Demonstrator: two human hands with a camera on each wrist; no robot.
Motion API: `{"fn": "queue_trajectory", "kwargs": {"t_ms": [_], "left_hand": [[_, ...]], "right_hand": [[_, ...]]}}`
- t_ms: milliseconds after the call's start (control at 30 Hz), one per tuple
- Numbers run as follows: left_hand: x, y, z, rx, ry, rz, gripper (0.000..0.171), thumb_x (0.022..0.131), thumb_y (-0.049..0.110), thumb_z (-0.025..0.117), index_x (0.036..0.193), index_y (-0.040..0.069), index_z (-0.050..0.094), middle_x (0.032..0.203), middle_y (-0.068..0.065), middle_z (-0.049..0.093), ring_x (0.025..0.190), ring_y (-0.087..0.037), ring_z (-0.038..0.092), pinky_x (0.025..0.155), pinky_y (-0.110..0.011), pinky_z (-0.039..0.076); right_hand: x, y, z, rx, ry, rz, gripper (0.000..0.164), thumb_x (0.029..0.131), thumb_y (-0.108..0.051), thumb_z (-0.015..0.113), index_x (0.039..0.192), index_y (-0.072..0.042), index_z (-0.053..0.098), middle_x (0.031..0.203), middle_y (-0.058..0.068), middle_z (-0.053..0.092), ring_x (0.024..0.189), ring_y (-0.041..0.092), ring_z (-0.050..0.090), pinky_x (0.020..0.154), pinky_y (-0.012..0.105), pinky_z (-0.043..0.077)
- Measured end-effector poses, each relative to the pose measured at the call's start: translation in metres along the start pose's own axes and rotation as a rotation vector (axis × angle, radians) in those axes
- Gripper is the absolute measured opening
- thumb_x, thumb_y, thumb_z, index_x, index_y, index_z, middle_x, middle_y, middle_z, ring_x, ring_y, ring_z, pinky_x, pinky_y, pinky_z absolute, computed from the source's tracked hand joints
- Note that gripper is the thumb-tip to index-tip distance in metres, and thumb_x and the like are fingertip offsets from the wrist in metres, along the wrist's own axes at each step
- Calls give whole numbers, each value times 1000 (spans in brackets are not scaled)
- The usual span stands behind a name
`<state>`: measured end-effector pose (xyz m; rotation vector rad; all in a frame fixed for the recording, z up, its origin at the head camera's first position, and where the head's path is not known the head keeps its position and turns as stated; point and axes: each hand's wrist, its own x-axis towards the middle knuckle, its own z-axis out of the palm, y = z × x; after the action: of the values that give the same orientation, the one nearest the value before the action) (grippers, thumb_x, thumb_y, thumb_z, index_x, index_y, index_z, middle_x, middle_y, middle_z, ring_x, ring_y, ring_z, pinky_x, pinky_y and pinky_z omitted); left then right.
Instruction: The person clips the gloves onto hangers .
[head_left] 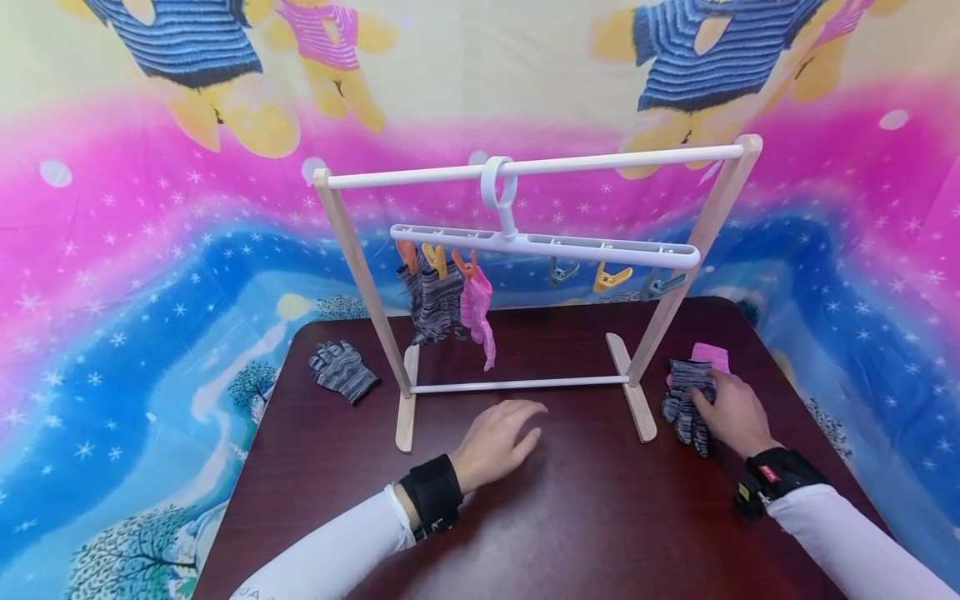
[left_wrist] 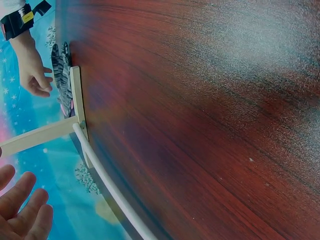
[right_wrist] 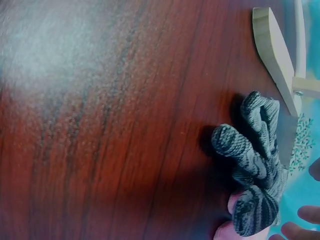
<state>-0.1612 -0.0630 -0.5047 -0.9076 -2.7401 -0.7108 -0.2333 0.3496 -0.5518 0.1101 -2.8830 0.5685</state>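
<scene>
Over a grey striped knitted glove (head_left: 684, 400) at the table's right, my right hand (head_left: 738, 412) hovers with thumb and fingers apart. In the right wrist view that glove (right_wrist: 260, 165) lies bunched, its fingers pointing out, and my fingertips (right_wrist: 305, 215) show beside it, apart from it. A pink cloth piece (head_left: 711, 357) lies partly under the glove. My left hand (head_left: 498, 442) is held above the table in front of the rack, fingers loosely bent and holding nothing. Another grey striped glove (head_left: 345, 371) lies flat at the left.
A wooden rack (head_left: 352, 275) with a white top bar stands mid-table. From it hangs a white hanger (head_left: 540, 243). Clips on its left hold grey striped knitwear (head_left: 438, 300) and a pink piece (head_left: 476, 312); on its right, a yellow clip (head_left: 613, 277) and two bluish clips hang without cloth.
</scene>
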Motion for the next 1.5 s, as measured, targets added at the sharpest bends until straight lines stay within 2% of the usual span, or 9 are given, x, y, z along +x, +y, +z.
{"fn": "queue_trajectory", "kwargs": {"t_ms": [200, 367, 533, 700, 833, 967, 1100, 1200, 1500], "left_hand": [[1, 2, 0, 14, -5, 12, 34, 100, 26, 60, 132, 15, 64, 131, 0, 70, 125, -14, 63, 105, -34, 51], [2, 3, 1, 14, -16, 15, 35, 100, 25, 61, 132, 14, 64, 132, 0, 69, 126, -14, 63, 106, -34, 50], [2, 4, 2, 8, -26, 6, 34, 100, 25, 61, 133, 15, 64, 132, 0, 69, 126, -14, 63, 106, -34, 50], [2, 4, 1, 7, -47, 9, 34, 102, 28, 58, 133, 16, 63, 133, 0, 68, 127, -14, 62, 107, -34, 50], [1, 4, 3, 9, -41, 19, 34, 101, 28, 59, 133, 15, 64, 132, 0, 69, 126, -15, 63, 106, -34, 50], [0, 4, 6, 14, -36, 38, 34, 101, 28, 59, 132, 15, 64, 131, -1, 69, 124, -15, 64, 105, -34, 51], [-2, 4, 8, 19, -27, 49, 33, 102, 29, 58, 131, 15, 65, 130, 0, 70, 123, -14, 65, 104, -33, 51], [-2, 6, 8, 14, -31, 46, 33, 102, 29, 58, 131, 15, 65, 130, 0, 70, 123, -14, 65, 104, -33, 51], [-3, 8, 8, 10, -28, 41, 33, 100, 25, 61, 131, 15, 65, 130, 0, 70, 123, -15, 65, 104, -34, 51]], "right_hand": [[3, 5, 0, -15, -8, 37, 53, 94, -25, 66, 125, 16, 56, 96, 34, 61, 79, 42, 62, 65, 56, 50], [6, 10, 2, -16, -34, 73, 39, 95, -29, 65, 92, 9, 58, 68, 15, 50, 57, 25, 49, 49, 36, 35], [5, 18, 6, -1, -74, 95, 40, 94, -30, 66, 70, -5, 47, 58, 4, 41, 50, 20, 44, 48, 31, 30], [1, 22, 7, 14, -112, 122, 35, 93, -24, 68, 72, -3, 50, 59, 5, 42, 52, 20, 46, 50, 32, 31], [2, 23, 6, 33, -130, 141, 31, 92, -22, 69, 88, 8, 60, 67, 15, 57, 58, 23, 55, 52, 36, 41], [3, 25, 6, 50, -131, 145, 31, 92, -18, 68, 98, 12, 61, 74, 20, 63, 62, 26, 59, 55, 39, 45], [2, 22, 5, 57, -106, 132, 24, 94, -15, 66, 83, 4, 57, 64, 10, 52, 57, 23, 51, 52, 34, 36], [1, 17, 5, 69, -79, 115, 29, 95, -14, 64, 73, -4, 49, 61, 4, 42, 54, 20, 45, 53, 32, 31], [2, 11, 2, 74, 13, 49, 38, 95, -12, 65, 66, -9, 41, 59, 0, 36, 52, 18, 38, 54, 31, 28]]}}
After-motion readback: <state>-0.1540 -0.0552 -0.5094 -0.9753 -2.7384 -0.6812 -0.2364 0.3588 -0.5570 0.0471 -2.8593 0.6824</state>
